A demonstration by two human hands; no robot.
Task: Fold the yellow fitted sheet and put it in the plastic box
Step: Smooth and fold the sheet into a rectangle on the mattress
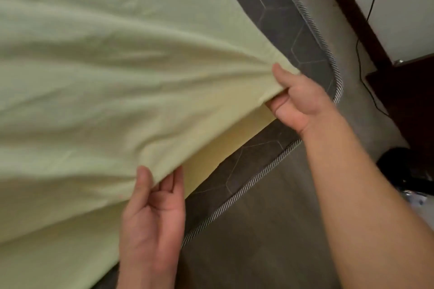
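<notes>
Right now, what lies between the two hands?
In the head view, the sheet, its edge lifted, runs from the left hand to the right hand, above the dark mattress.

Matt, creased cloth sheet [105, 65], dark quilted mattress [281, 19], striped piping [258, 178]

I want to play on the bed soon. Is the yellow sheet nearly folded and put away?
Not nearly. Done: one corner of the yellow sheet is off the dark mattress. In hand: the left hand and right hand pinch its lifted edge. Left: most of it lies spread out, and no plastic box is in view.
</notes>
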